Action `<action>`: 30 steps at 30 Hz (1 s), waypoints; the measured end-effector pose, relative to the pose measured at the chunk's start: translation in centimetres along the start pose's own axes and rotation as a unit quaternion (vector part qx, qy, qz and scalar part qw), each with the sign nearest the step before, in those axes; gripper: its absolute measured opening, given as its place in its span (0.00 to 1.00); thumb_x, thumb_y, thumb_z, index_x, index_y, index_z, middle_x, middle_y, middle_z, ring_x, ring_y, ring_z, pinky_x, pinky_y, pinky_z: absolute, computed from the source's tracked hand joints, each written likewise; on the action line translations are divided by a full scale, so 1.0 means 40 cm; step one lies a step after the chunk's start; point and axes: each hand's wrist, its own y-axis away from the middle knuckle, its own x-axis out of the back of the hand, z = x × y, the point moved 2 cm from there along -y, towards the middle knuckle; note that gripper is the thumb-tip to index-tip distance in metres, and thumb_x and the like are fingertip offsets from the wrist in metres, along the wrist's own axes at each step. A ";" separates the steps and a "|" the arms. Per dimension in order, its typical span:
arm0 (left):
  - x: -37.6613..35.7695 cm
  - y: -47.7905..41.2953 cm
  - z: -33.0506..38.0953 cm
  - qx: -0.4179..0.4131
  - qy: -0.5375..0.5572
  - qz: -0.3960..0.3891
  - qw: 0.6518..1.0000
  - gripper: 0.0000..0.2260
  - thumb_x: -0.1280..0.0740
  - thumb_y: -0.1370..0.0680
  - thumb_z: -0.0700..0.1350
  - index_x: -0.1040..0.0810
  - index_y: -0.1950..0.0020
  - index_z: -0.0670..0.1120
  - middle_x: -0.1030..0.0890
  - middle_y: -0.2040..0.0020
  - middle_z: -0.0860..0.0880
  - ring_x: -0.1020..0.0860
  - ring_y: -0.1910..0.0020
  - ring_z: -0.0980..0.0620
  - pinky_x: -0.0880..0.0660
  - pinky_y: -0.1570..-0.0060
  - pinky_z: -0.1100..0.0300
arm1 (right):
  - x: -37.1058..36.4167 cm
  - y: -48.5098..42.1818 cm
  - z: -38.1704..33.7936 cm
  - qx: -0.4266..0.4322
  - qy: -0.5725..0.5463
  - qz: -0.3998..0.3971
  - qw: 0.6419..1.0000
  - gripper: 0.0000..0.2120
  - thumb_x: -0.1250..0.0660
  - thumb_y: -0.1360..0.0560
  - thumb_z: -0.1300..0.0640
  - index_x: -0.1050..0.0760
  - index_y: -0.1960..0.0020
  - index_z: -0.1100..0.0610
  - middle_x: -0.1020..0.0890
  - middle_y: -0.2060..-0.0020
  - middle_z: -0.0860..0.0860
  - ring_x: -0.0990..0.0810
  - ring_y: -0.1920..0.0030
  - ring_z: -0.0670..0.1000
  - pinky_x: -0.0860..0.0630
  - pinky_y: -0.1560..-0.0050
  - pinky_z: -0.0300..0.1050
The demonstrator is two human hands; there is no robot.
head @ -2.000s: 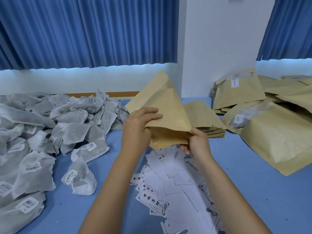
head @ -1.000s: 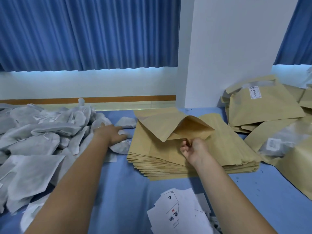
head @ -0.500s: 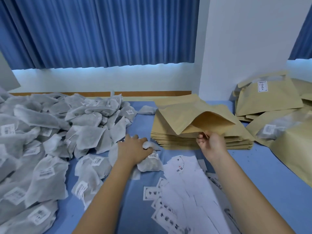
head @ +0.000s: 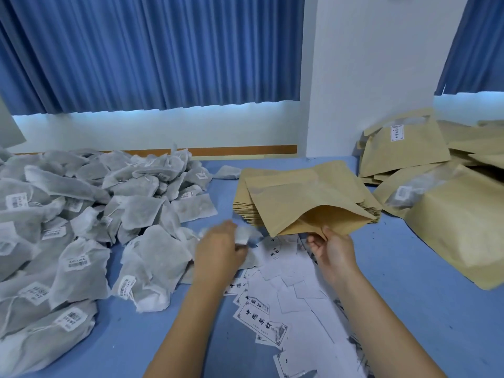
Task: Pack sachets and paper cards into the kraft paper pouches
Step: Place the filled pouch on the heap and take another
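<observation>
In the head view, a kraft paper pouch [head: 308,203] was held with its mouth gaping toward the near side, over the near edge of a stack of empty pouches [head: 244,205] at the middle of the blue table [head: 409,268]. Its lower lip was pinched between the thumb and fingers of the right hand [head: 331,248]. Just left of the mouth, a white sachet [head: 245,237] was gripped in the curled fingers of the left hand [head: 221,249], though that hand was blurred and the exact hold could not be made out. The sachet had not yet been put into the pouch, and nothing could be seen inside it.

A large heap of sachets [head: 95,214] was piled along the left side, and paper cards [head: 286,290] were scattered on the near table beneath the hands. At the far right, filled pouches [head: 403,148] were heaped, one propped against the white wall with a card showing near its top.

The job was judged to be well begun but far from done: a batch had been packed, while the thick stack, the heap and the cards were left. For the pouch in hand, both sachet and card were judged outstanding.
</observation>
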 end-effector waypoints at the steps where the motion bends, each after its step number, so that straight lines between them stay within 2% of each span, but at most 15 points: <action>1: -0.016 0.006 0.008 -0.001 -0.051 -0.038 0.998 0.23 0.37 0.25 0.57 0.29 0.34 0.47 0.23 0.38 0.47 0.26 0.40 0.46 0.30 0.46 0.54 | 0.001 0.000 -0.001 -0.001 -0.005 0.003 1.000 0.07 0.45 0.18 0.66 0.29 0.50 0.61 0.24 0.62 0.56 0.28 0.70 0.50 0.25 0.73 0.37; 3: -0.040 0.011 0.017 -0.018 -0.139 -0.090 0.986 0.31 0.40 0.26 0.64 0.38 0.28 0.51 0.27 0.36 0.48 0.28 0.39 0.45 0.32 0.44 0.54 | 0.003 -0.001 -0.002 0.000 -0.010 0.008 1.000 0.08 0.45 0.18 0.67 0.29 0.52 0.61 0.24 0.62 0.56 0.28 0.70 0.51 0.25 0.74 0.37; 5: -0.046 -0.005 0.016 -0.005 -0.145 -0.121 0.982 0.34 0.37 0.29 0.67 0.40 0.27 0.53 0.26 0.38 0.46 0.29 0.40 0.44 0.32 0.44 0.53 | 0.005 -0.004 -0.003 -0.002 -0.015 0.011 1.000 0.08 0.45 0.18 0.66 0.29 0.52 0.61 0.24 0.63 0.56 0.28 0.70 0.51 0.25 0.73 0.37; 8: -0.047 -0.024 0.013 -0.002 -0.148 -0.116 0.982 0.27 0.33 0.31 0.64 0.31 0.40 0.48 0.22 0.50 0.47 0.26 0.48 0.46 0.34 0.55 0.56 | -0.001 -0.005 -0.006 0.002 -0.021 0.011 1.000 0.07 0.45 0.18 0.66 0.29 0.51 0.61 0.24 0.63 0.56 0.27 0.70 0.50 0.24 0.71 0.39; 9: -0.047 -0.026 0.015 -0.006 -0.154 -0.109 0.982 0.25 0.33 0.30 0.62 0.31 0.43 0.47 0.22 0.52 0.47 0.25 0.50 0.46 0.35 0.53 0.57 | -0.005 -0.004 -0.007 0.008 -0.021 0.010 1.000 0.07 0.45 0.18 0.65 0.29 0.52 0.61 0.24 0.63 0.56 0.27 0.71 0.50 0.24 0.69 0.40; 12: -0.037 -0.023 0.032 -0.028 -0.140 -0.045 0.989 0.21 0.35 0.29 0.58 0.29 0.42 0.47 0.22 0.53 0.49 0.25 0.47 0.47 0.41 0.33 0.50 | -0.020 0.000 -0.010 0.042 0.019 -0.003 0.999 0.10 0.45 0.18 0.64 0.28 0.54 0.59 0.22 0.68 0.55 0.24 0.74 0.49 0.25 0.65 0.42; 14: -0.016 -0.010 0.048 -0.068 -0.040 0.075 0.994 0.22 0.31 0.29 0.57 0.26 0.40 0.46 0.22 0.50 0.49 0.25 0.45 0.45 0.40 0.33 0.44 | -0.024 0.005 -0.008 0.062 0.044 -0.018 0.997 0.10 0.45 0.18 0.63 0.27 0.54 0.59 0.20 0.71 0.52 0.23 0.75 0.47 0.25 0.65 0.41; 15: 0.005 -0.001 0.055 -0.084 0.073 0.159 0.981 0.22 0.29 0.29 0.55 0.26 0.41 0.45 0.23 0.49 0.48 0.25 0.46 0.44 0.35 0.38 0.44 | -0.025 0.011 -0.010 0.070 0.050 -0.024 0.996 0.11 0.45 0.18 0.63 0.27 0.55 0.58 0.20 0.73 0.50 0.23 0.75 0.46 0.25 0.66 0.40; 17: 0.060 0.023 0.064 -0.100 0.311 0.313 0.892 0.20 0.29 0.29 0.53 0.28 0.42 0.46 0.25 0.48 0.49 0.26 0.48 0.44 0.29 0.45 0.53 | -0.025 0.016 -0.017 0.088 0.074 -0.026 0.993 0.11 0.45 0.18 0.62 0.27 0.56 0.56 0.21 0.75 0.47 0.24 0.76 0.45 0.26 0.69 0.37; 19: 0.103 0.049 0.098 -0.145 0.399 0.369 0.827 0.20 0.30 0.28 0.52 0.30 0.41 0.46 0.27 0.47 0.47 0.26 0.48 0.44 0.30 0.45 0.57 | -0.025 0.021 -0.021 0.111 0.120 -0.017 0.986 0.13 0.45 0.18 0.62 0.27 0.58 0.56 0.23 0.75 0.48 0.26 0.76 0.45 0.29 0.72 0.35; 20: 0.114 0.063 0.131 -0.203 0.398 0.362 0.818 0.20 0.30 0.28 0.52 0.31 0.41 0.46 0.27 0.47 0.44 0.26 0.47 0.44 0.31 0.43 0.58 | -0.021 0.023 -0.018 0.114 0.133 -0.017 0.984 0.13 0.45 0.18 0.63 0.27 0.59 0.56 0.24 0.73 0.49 0.27 0.74 0.46 0.29 0.72 0.36; 22: 0.106 0.087 0.215 -0.339 0.363 0.262 0.827 0.20 0.31 0.27 0.52 0.30 0.42 0.44 0.27 0.47 0.44 0.27 0.45 0.45 0.32 0.42 0.58 | -0.008 0.032 -0.002 0.073 0.148 -0.032 0.986 0.13 0.47 0.18 0.66 0.28 0.56 0.58 0.23 0.68 0.52 0.22 0.67 0.53 0.25 0.66 0.41; 24: 0.074 0.095 0.287 -0.398 0.286 0.132 0.862 0.21 0.29 0.29 0.49 0.27 0.41 0.41 0.25 0.47 0.43 0.28 0.45 0.43 0.29 0.45 0.54 | 0.007 0.044 0.015 0.004 0.145 -0.047 0.988 0.15 0.52 0.18 0.67 0.30 0.56 0.58 0.19 0.69 0.49 0.18 0.67 0.46 0.23 0.67 0.35; 26: 0.046 0.079 0.315 -0.353 0.256 0.048 0.899 0.23 0.27 0.32 0.44 0.25 0.39 0.39 0.23 0.47 0.43 0.28 0.44 0.43 0.28 0.47 0.52 | 0.019 0.044 0.014 0.021 0.165 -0.039 0.985 0.17 0.54 0.17 0.64 0.33 0.58 0.53 0.22 0.65 0.46 0.21 0.70 0.39 0.26 0.72 0.29; 30: 0.040 0.030 0.322 -0.259 0.215 -0.028 0.941 0.22 0.30 0.31 0.45 0.27 0.38 0.45 0.24 0.45 0.48 0.28 0.43 0.49 0.31 0.47 0.59 | 0.008 0.040 0.003 0.167 0.294 -0.041 0.940 0.04 0.40 0.24 0.60 0.32 0.50 0.55 0.27 0.58 0.46 0.26 0.59 0.43 0.27 0.60 0.34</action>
